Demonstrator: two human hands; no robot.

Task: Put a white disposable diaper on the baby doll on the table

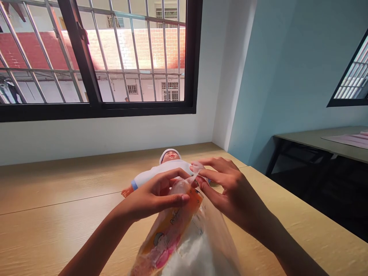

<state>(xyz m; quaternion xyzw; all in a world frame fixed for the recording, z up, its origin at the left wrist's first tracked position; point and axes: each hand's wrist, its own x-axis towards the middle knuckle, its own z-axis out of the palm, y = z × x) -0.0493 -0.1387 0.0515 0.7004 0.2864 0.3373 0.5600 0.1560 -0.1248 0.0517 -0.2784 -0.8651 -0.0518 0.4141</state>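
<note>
A clear plastic bag [218,234] stands at the table's near side, with an orange printed package and something white showing through it. My left hand [163,191] grips the bag near its gathered top, thumb laid over the plastic. Opposite it, my right hand [224,184] pinches the twisted neck of the bag between thumb and fingers. Just behind both hands lies a baby doll [161,170] on its back, in a white outfit with blue cuffs and a white cap. My hands and the bag hide the doll's lower part.
The light wooden table [57,234] reaches back to the wall under a barred, black-framed window [143,108]. To the right, past the table's edge, a second dark table [310,140] carries a pinkish cloth [350,140].
</note>
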